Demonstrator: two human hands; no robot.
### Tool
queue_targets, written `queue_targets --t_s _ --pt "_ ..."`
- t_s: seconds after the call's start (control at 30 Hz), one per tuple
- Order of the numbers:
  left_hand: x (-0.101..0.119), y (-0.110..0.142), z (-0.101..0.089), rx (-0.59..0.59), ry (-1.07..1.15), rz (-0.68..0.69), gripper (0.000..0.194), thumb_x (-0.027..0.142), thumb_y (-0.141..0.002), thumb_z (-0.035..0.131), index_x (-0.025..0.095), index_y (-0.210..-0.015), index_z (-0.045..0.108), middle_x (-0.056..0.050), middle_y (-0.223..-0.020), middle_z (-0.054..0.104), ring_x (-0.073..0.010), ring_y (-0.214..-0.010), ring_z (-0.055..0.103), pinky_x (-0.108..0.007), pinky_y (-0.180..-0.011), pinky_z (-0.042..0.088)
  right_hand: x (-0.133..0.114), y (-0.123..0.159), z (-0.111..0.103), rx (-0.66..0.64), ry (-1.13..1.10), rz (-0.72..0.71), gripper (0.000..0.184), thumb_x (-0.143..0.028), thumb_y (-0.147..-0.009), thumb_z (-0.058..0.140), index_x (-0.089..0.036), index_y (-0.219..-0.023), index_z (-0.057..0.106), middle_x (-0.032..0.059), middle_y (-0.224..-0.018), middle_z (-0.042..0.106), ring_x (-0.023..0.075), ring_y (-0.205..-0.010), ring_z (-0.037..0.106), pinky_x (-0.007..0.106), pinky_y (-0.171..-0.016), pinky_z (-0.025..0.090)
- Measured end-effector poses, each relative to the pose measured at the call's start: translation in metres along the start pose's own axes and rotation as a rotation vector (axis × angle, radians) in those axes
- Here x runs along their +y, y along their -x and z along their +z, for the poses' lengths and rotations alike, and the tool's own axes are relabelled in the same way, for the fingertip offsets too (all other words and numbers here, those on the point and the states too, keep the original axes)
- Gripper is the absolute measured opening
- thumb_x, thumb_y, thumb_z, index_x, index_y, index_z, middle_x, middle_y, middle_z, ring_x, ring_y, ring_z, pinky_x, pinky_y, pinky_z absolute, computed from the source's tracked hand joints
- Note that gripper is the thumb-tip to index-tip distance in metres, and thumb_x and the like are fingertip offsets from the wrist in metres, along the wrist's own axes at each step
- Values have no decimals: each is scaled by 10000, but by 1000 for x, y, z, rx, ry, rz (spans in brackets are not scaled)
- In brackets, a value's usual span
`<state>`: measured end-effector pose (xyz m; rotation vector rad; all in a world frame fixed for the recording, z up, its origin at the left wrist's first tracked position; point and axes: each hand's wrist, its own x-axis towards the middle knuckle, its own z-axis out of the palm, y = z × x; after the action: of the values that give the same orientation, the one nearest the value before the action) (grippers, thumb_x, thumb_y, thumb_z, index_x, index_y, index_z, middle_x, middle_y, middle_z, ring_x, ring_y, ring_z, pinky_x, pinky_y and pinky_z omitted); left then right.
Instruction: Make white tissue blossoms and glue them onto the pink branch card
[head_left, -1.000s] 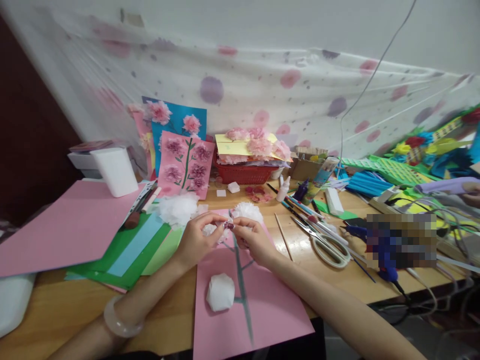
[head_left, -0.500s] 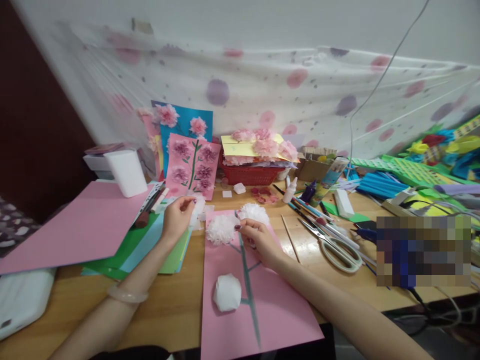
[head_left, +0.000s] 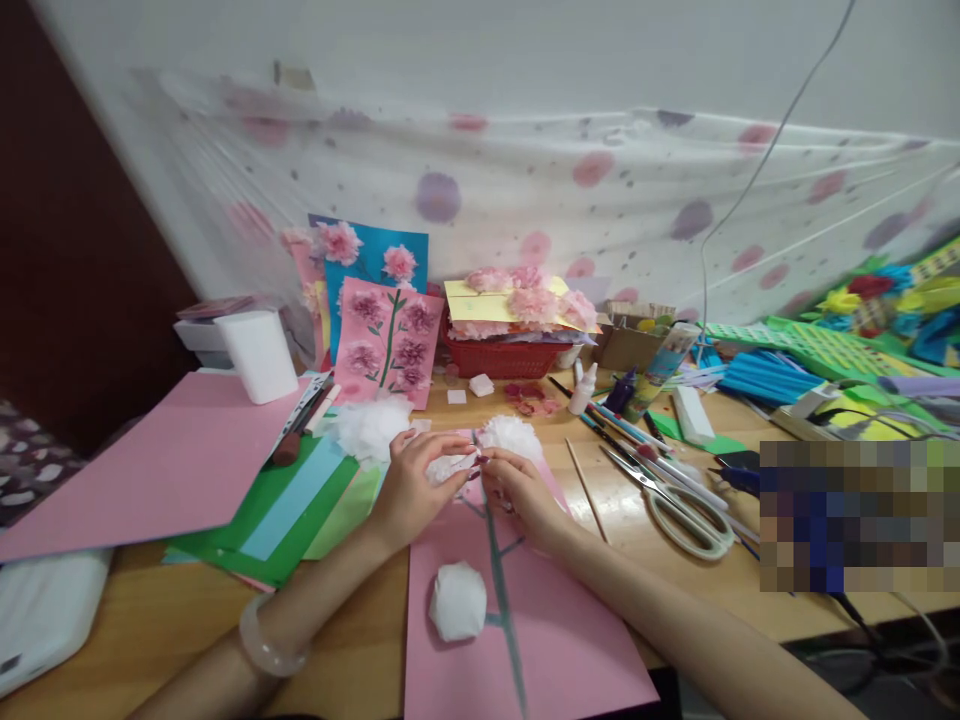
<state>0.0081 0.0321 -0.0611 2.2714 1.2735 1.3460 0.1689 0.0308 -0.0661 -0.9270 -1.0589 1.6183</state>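
A pink card [head_left: 555, 630] with a painted grey-green stem lies in front of me on the wooden table [head_left: 135, 610]. My left hand [head_left: 415, 480] and my right hand [head_left: 516, 490] meet above its upper part, fingers pinched on a small white tissue flower [head_left: 452, 466]. A second fluffy white tissue flower [head_left: 511, 436] sits on the card just behind my right hand. A rounder white tissue flower [head_left: 457, 600] rests lower on the card beside the stem. Another loose white tissue puff [head_left: 370, 424] lies left of my left hand.
Pink, green and blue paper sheets [head_left: 172, 470] spread at left near a white box [head_left: 257, 354]. Finished flower cards [head_left: 386, 335] and a red basket [head_left: 501, 355] stand at the back. Scissors [head_left: 675, 495], pens, a wooden stick [head_left: 587, 477] and a glue bottle [head_left: 583, 388] lie to the right.
My left hand, which had reached left to the loose white puff, has come back to the centre and joined my right hand on the small white flower.
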Motion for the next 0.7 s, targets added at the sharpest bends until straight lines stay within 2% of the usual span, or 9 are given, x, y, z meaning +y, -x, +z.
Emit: queue_targets --t_s 0.17,0.3,0.6,0.7 --pt "-1 -2 -4 4 -11 -7 188 122 -773 698 244 -910 653 5 -1023 755 -242 -1106 637 -473 -1055 242 -2 1 1 -7 -34 23 206 -332 -656 635 -194 -654 482 -96 -487 322 57 -418 198 235 -421 135" --pt "0 -1 -3 15 9 12 128 115 -800 666 237 -787 632 20 -972 763 -235 -1070 647 -473 -1038 248 -2 1 1 7 -4 10 230 -369 -687 610 -197 -640 464 -83 -496 335 68 -428 235 237 -426 175" --pt "-5 -1 -1 59 75 -30 144 164 -780 711 226 -729 592 29 -892 767 -220 -1018 670 -448 -1046 252 1 0 -4 -67 21 -38 183 -334 -717 622 -164 -778 598 -97 -467 348 59 -397 222 233 -420 168" --pt "-3 -1 -2 45 94 -40 156 165 -781 708 224 -714 580 34 -880 768 -220 -1017 674 -459 -1062 230 1 -1 -4 -49 34 -48 209 -363 -729 648 -166 -726 582 -93 -465 361 56 -394 239 234 -420 169"
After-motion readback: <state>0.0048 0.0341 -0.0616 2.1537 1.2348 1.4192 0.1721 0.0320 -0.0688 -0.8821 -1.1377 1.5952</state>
